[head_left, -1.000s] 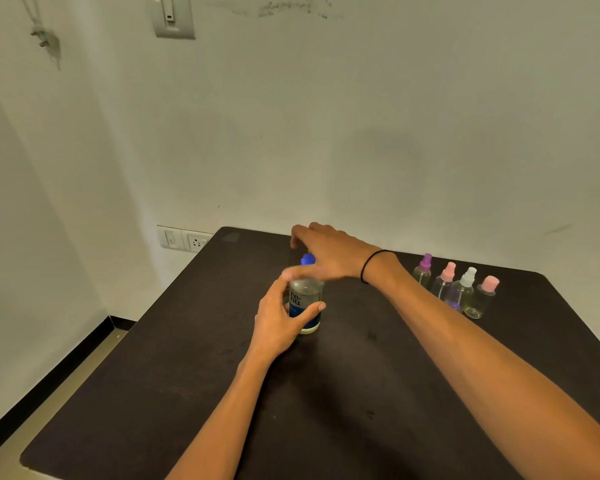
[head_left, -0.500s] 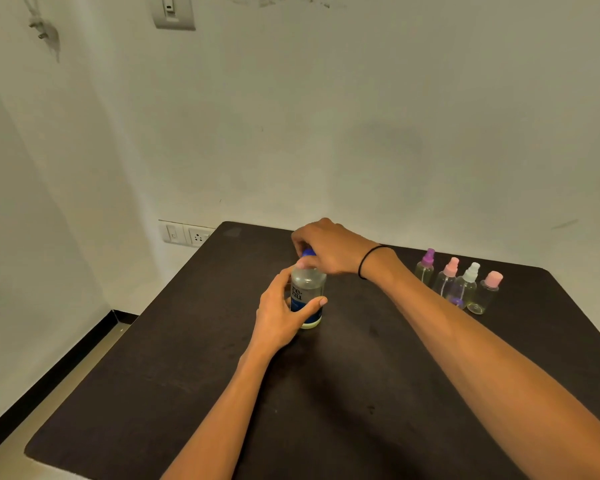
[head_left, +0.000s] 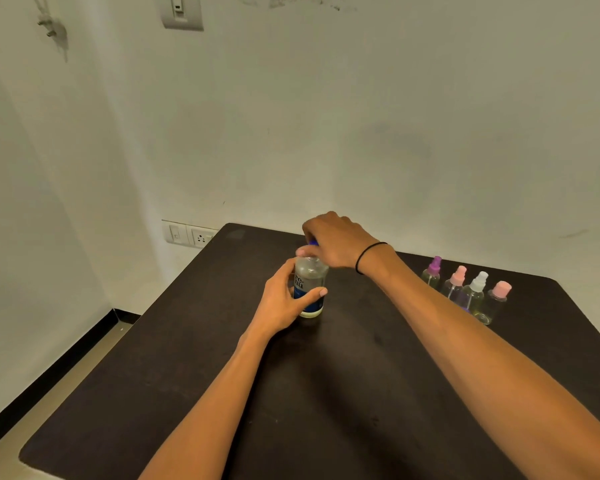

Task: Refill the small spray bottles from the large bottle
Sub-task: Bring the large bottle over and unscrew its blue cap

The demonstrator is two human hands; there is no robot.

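Observation:
The large clear bottle (head_left: 310,278) with a blue label stands upright near the middle of the dark table (head_left: 343,393). My left hand (head_left: 281,303) is wrapped around its body. My right hand (head_left: 336,242) is closed over its blue cap (head_left: 313,242), which is mostly hidden by the fingers. Several small spray bottles stand in a row at the back right: one with a purple top (head_left: 432,273), one with a pink top (head_left: 456,284), one with a white top (head_left: 476,292) and one with a pink cap (head_left: 497,299).
A pale wall rises right behind the table, with a socket plate (head_left: 191,233) low at the left and a switch (head_left: 182,12) higher up. The table's left edge drops to a floor strip with dark skirting (head_left: 49,375).
My right hand has come down from above the bottle and closed its fingers over the blue cap. The left hand keeps its hold on the bottle's body.

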